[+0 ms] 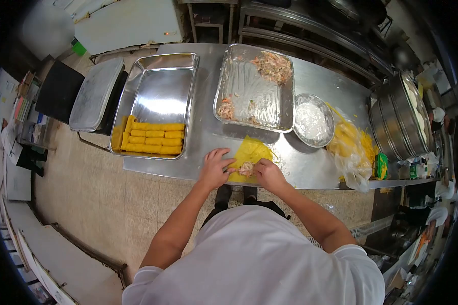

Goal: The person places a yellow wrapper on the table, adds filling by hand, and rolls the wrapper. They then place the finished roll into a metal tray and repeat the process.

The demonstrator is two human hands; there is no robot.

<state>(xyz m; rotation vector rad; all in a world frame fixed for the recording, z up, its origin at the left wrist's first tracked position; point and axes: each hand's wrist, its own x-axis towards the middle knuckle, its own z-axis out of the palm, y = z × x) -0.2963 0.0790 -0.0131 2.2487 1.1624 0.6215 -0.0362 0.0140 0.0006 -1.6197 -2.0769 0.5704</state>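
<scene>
A thin yellow wrapper sheet (253, 149) lies on the steel table near its front edge. On its near part sits a small mound of pale, orange-flecked filling (246, 169). My left hand (216, 168) is at the left edge of the sheet, its fingers apart and their tips touching the sheet beside the filling. At the right side, my right hand (269, 174) has its fingers bent together at the sheet's edge, against the filling. Its fingertips are partly hidden.
Left stands a steel tray (160, 96) with rows of yellow rolls (155, 141). Ahead is a filling tray (254, 101), then a bowl of white paste (314, 121). To the right are a plastic bag of yellow sheets (348, 147) and stacked steamers (399, 119).
</scene>
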